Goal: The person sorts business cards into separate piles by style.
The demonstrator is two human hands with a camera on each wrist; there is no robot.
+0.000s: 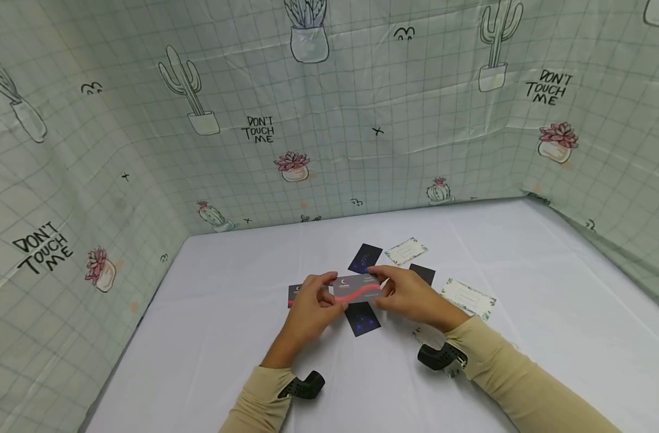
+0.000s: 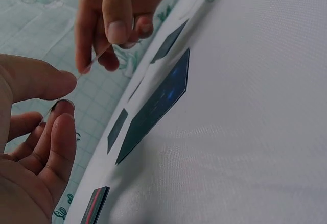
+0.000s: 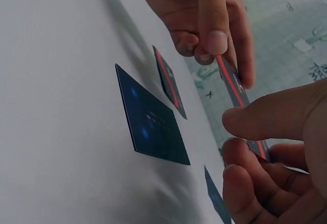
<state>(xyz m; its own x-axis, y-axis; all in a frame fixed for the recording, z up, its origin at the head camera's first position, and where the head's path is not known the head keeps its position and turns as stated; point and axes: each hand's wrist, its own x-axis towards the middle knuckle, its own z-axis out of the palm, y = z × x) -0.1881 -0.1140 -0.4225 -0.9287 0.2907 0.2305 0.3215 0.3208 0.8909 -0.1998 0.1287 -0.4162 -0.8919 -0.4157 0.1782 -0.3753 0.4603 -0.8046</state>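
Observation:
A grey card with a red wave and a small white crescent (image 1: 356, 288) is held above the table by both hands. My left hand (image 1: 312, 302) pinches its left end between thumb and fingers. The right hand (image 1: 410, 294) pinches the opposite end. Partly behind the left hand lies a similar dark card with a red stripe (image 1: 293, 294). Just below the held card is a dark blue starry card (image 1: 363, 319), and another blue card (image 1: 365, 257) lies beyond it. In the left wrist view the held card (image 2: 89, 66) appears nearly edge-on.
Farther right, a white card with a leafy border (image 1: 406, 251), a dark card (image 1: 422, 274) and a second leafy card (image 1: 468, 297) lie on the white tablecloth (image 1: 221, 337). Another leafy card (image 1: 428, 337) is partly hidden under the right forearm. A printed cloth wall (image 1: 335, 156) encloses the table.

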